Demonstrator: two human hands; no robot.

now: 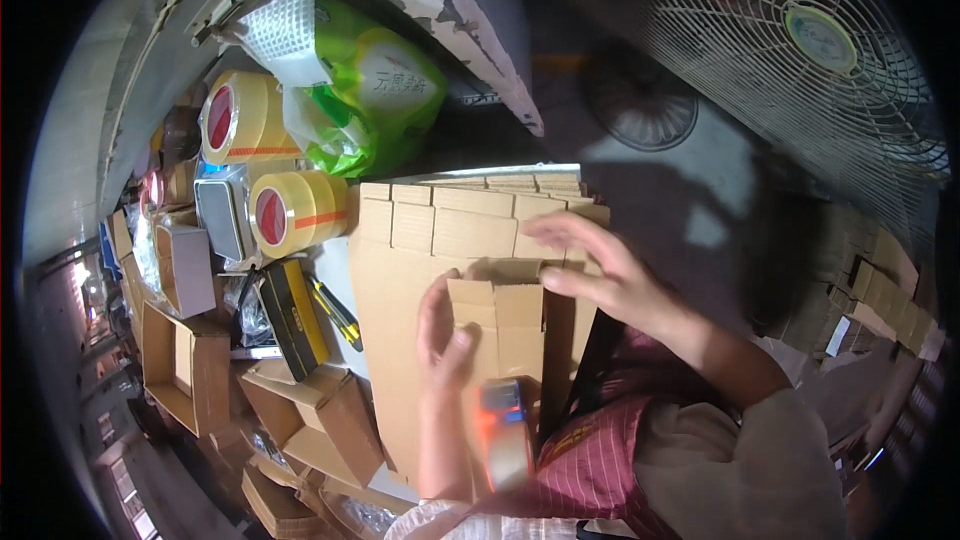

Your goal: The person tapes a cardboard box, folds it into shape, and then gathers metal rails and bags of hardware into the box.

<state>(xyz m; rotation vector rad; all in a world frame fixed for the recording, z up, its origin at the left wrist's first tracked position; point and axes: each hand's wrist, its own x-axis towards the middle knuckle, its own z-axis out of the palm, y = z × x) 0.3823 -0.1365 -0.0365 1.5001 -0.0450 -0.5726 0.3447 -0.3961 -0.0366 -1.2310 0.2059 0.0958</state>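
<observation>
A small brown cardboard box [518,340], its top flaps up, stands before me over a stack of flat cardboard blanks [390,285]. My left hand [441,338] grips the box's left side, thumb on the near face and fingers round the edge. At the box's upper right corner, my right hand [604,265] has its fingers apart; whether its lower fingertips touch the flap I cannot tell. Close to my body, below the box, is an orange and blue tape dispenser [505,435], blurred.
On the left are rolls of clear yellowish tape [304,212], a yellow and black utility knife [335,312], a black and yellow box [292,320] and open cardboard boxes [185,365]. A green plastic bag [385,80] sits behind. A large wire-guarded fan [800,50] stands at the far right.
</observation>
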